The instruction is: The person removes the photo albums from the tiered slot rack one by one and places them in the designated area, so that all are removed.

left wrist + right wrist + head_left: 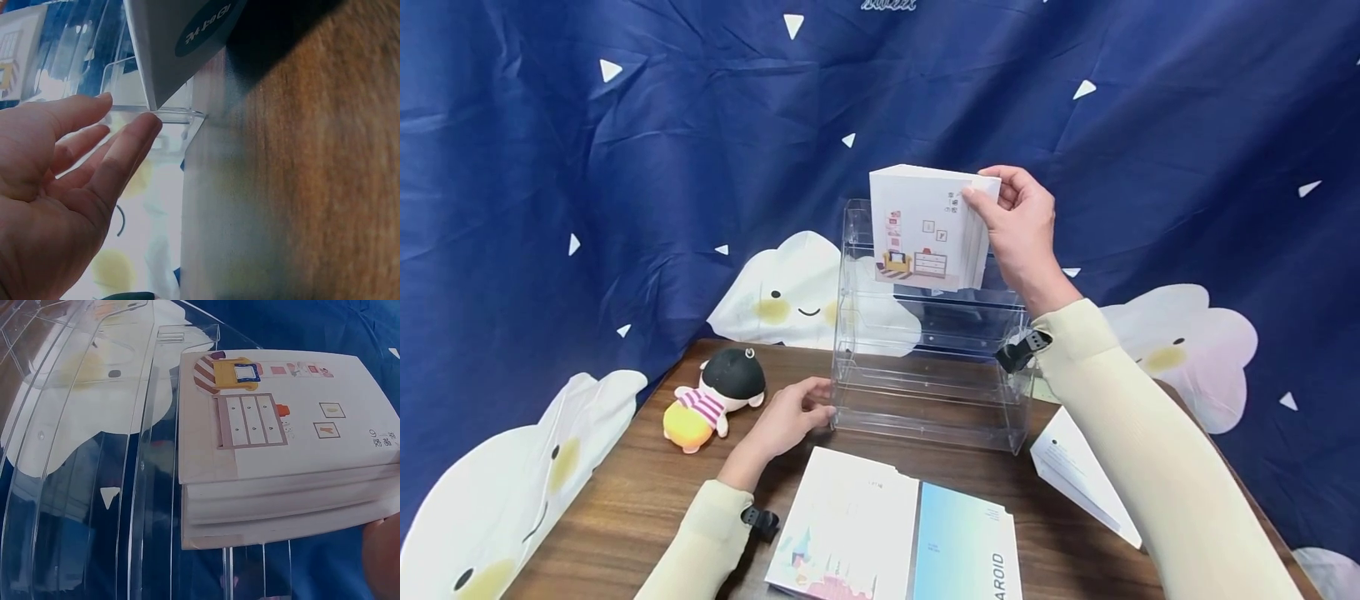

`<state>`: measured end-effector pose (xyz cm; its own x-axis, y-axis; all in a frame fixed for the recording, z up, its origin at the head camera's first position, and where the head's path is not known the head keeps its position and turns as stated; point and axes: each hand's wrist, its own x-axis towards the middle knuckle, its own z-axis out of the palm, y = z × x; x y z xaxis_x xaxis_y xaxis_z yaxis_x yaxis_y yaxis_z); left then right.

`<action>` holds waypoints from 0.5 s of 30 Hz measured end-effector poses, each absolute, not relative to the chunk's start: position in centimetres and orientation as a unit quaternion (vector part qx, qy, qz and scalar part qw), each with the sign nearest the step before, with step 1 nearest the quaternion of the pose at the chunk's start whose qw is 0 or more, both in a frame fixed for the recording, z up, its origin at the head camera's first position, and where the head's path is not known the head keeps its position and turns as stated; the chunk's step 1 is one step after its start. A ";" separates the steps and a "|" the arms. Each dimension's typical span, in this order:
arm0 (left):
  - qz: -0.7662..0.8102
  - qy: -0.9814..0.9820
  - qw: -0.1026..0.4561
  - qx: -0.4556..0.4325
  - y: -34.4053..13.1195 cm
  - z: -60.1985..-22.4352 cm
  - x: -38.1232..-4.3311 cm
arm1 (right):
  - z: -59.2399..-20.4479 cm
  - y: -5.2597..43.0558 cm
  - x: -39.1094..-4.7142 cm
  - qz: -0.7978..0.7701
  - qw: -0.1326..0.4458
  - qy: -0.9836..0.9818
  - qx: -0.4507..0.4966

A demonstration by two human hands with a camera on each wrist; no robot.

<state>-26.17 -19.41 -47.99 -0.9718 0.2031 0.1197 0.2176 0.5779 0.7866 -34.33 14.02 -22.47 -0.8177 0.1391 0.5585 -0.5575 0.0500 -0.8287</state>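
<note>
High over the clear acrylic tiered rack (pixel 925 429), my right hand (pixel 1024 225) grips a white box (pixel 917 221) printed with a yellow armchair and a drawer chest. The thumb lies on its front face near the upper right corner, with the other fingers behind. Stepped edges run along the box's side in the right wrist view. My left hand (pixel 784 421) is at the rack's lower left side, fingertips right at its edge. In the left wrist view its fingers are extended, with a gap between thumb and forefinger.
In front of the rack lie a white printed box (pixel 850 525) and a blue gradient one (pixel 966 542). Another white box (pixel 1086 475) lies to the right. A plush doll (pixel 715 400) sits at the left of the wooden table (pixel 610 508). Behind hangs a blue curtain (pixel 715 150).
</note>
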 end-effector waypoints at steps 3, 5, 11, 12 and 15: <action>-0.444 -0.888 0.008 -0.119 -19.4 -47.9 -26.2 | -22.5 14.3 -34.0 0.674 0.266 -0.670 0.162; -0.442 -0.889 0.006 -0.117 -19.4 -47.9 -26.2 | -22.6 14.4 -33.7 0.673 0.269 -0.670 0.161; -0.439 -0.890 0.008 -0.119 -19.2 -47.9 -26.0 | -22.9 14.7 -32.4 0.665 0.288 -0.673 0.151; -0.440 -0.890 0.009 -0.121 -19.2 -47.8 -26.0 | -23.0 14.7 -32.2 0.664 0.290 -0.672 0.150; -0.439 -0.890 0.013 -0.123 -19.2 -47.7 -26.0 | -23.1 14.9 -31.4 0.661 0.293 -0.675 0.149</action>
